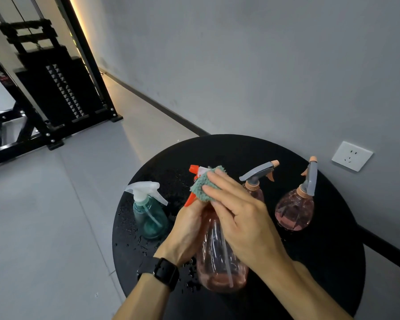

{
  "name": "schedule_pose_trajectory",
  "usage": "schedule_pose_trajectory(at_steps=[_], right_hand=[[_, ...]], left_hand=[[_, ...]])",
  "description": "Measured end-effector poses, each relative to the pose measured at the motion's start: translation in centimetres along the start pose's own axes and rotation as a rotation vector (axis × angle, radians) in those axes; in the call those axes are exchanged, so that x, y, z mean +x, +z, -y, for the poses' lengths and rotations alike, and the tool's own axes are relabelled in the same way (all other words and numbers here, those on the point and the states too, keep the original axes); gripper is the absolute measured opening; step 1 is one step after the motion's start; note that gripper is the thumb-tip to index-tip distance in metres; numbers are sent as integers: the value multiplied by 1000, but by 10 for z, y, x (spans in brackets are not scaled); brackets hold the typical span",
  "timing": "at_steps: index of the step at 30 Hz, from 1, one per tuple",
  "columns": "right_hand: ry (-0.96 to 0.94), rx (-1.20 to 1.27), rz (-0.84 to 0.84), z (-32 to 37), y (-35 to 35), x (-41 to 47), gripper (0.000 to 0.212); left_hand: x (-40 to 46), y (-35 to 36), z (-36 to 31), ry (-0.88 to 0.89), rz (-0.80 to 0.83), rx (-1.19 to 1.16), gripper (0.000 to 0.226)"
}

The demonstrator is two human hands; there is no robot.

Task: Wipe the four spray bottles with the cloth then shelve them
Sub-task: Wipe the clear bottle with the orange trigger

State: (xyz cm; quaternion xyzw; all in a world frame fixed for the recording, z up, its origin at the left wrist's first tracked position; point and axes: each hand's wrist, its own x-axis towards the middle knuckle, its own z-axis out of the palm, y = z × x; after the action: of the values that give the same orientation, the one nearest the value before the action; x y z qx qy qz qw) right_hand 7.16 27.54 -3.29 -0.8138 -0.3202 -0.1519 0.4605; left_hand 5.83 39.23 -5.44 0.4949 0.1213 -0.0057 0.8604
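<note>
Grip: left hand (189,229) curls round the neck of the pink bottle (219,257); right hand (238,215) pinches the teal cloth (203,185) against its orange-and-white sprayer head (195,172).
Location, head view: bottle raised over the black round table (321,262).
Unwiped, probably: teal bottle (150,218) left; two pink round bottles (295,210) right.
Hazard: water droplets (129,218) on the table suggest a wet bottle; it could slip.
Hazard: pressure on the trigger may cause a spray.
</note>
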Motion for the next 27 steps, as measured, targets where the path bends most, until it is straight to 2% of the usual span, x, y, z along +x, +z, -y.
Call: schedule_pose_trajectory(at_steps=[8,11,14,19,27], right_hand=[[37,91,15,-3,-11,-11,31],[92,125,31,-8,-18,-13,32],[108,153,-44,-11,-23,-12,34],[81,157,-218,-12,-23,-5,34],[145,181,-195,-10,-13,-3,36]], left_hand=[[3,-3,-2,-12,11,-34,23],[7,-4,-6,-24,-26,-37,36],[9,-5,-8,-30,-35,-6,42],[7,-2,-7,6,-62,49,35],[4,9,-5,-27,22,96,29]])
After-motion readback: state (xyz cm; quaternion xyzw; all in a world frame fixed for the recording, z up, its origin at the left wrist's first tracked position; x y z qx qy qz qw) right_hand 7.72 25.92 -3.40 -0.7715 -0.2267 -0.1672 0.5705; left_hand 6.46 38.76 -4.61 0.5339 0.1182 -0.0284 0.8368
